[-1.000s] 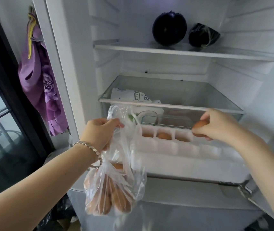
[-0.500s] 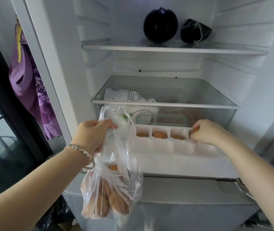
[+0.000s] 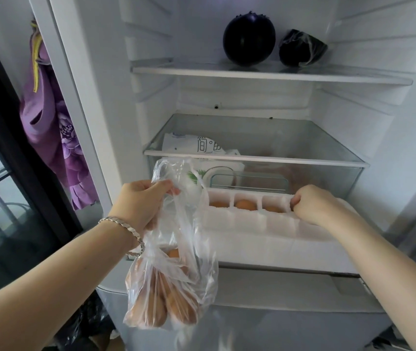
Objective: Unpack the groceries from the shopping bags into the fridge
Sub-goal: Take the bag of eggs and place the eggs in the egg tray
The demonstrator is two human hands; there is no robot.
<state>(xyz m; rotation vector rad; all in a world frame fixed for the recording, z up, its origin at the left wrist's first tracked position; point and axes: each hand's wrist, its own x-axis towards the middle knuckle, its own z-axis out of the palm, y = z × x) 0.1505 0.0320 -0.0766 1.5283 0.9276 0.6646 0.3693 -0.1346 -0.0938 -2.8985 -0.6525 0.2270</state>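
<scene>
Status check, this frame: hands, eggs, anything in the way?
Left grip holds egg bag by its top. Right grip curled at fourth cell of tray, egg hidden. Three eggs seated. No obstruction seen.

Brown eggs (image 3: pixel 245 204) sit in a white tray (image 3: pixel 252 221) (clear bag (image 3: pixel 176 274)), dark-purple eggplant (image 3: pixel 249 38), purple floral cloth (image 3: pixel 55 127).

Your left hand (image 3: pixel 146 203) grips the handles of a clear plastic bag (image 3: pixel 176 282) of brown eggs, which hangs at the near left. Your right hand (image 3: pixel 313 209), fingers curled, rests on the white egg tray (image 3: pixel 252 224), just right of three eggs (image 3: pixel 245 204) in its far row. Whether it holds something is hidden. Two dark eggplants (image 3: pixel 249 38) stand on the top shelf (image 3: pixel 189 70).
</scene>
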